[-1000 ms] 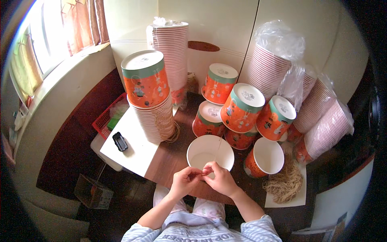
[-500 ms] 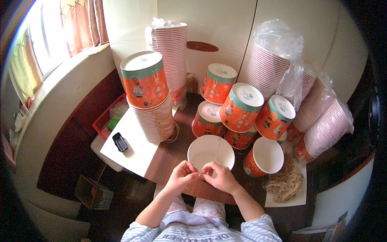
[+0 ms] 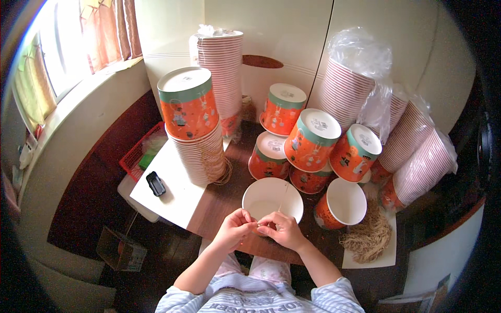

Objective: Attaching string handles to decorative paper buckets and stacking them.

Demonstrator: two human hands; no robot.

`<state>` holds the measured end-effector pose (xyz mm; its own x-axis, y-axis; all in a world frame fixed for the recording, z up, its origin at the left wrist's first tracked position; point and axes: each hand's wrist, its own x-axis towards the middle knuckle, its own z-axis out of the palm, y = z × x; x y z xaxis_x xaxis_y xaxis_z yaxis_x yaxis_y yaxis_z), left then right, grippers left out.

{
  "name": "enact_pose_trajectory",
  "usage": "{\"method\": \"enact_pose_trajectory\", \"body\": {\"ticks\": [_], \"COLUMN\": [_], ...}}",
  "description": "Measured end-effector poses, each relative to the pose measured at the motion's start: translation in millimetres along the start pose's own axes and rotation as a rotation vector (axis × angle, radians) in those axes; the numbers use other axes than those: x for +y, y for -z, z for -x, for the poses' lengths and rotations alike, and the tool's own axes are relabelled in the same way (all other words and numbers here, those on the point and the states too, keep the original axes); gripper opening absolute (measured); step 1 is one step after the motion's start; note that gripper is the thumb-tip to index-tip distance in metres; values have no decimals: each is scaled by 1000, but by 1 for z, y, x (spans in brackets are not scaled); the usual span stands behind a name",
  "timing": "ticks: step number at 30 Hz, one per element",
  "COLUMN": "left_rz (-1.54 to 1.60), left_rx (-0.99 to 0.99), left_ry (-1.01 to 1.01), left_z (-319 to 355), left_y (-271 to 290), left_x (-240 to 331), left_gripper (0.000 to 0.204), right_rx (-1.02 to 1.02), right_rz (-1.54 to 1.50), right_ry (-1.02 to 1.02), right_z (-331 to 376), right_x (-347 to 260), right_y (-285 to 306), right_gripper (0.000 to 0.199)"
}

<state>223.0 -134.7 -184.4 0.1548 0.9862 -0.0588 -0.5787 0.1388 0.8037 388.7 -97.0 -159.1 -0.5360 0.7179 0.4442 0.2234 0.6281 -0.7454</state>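
Observation:
My left hand [image 3: 234, 230] and my right hand [image 3: 284, 230] meet at the front rim of an upright paper bucket [image 3: 259, 201], white inside. Both are closed in a pinch on a thin tan string [image 3: 282, 200], whose strand runs up across the bucket's inside from my right hand. The short piece between the fingertips is mostly hidden. Right of this bucket, another paper bucket [image 3: 348, 202] leans with its mouth toward me. A bundle of tan strings [image 3: 368, 235] lies beside it on a white sheet.
Upturned orange and green buckets [image 3: 313, 141] are piled behind my hands. At left stands a nested bucket stack [image 3: 195, 156] with string loops at its side, near a small black tray [image 3: 155, 184]. Tall stacks in plastic [image 3: 347, 88] fill the back right; another stack [image 3: 222, 73] stands back left.
The fingers of my right hand have turned over slightly and stay pinched close to the left. The strand above the bucket has shifted and slackened a little.

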Motion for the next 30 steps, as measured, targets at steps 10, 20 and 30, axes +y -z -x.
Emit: {"method": "enact_pose_trajectory", "body": {"ticks": [10,20,30], "left_rz": [-15,-258,-953], "left_rx": [40,137,114], "left_ry": [3,-4,-436], "left_z": [1,6,7], "left_y": [-4,10,0], "left_x": [3,-4,-6], "left_gripper": [16,9,11], "right_rx": [51,60,33], "right_rz": [54,-48,-95], "right_ry": [50,-136,-179], "right_z": [2,1,2], "right_x": [2,4,8], "right_y": [-5,-5,-6], "right_gripper": [13,12,13]}}
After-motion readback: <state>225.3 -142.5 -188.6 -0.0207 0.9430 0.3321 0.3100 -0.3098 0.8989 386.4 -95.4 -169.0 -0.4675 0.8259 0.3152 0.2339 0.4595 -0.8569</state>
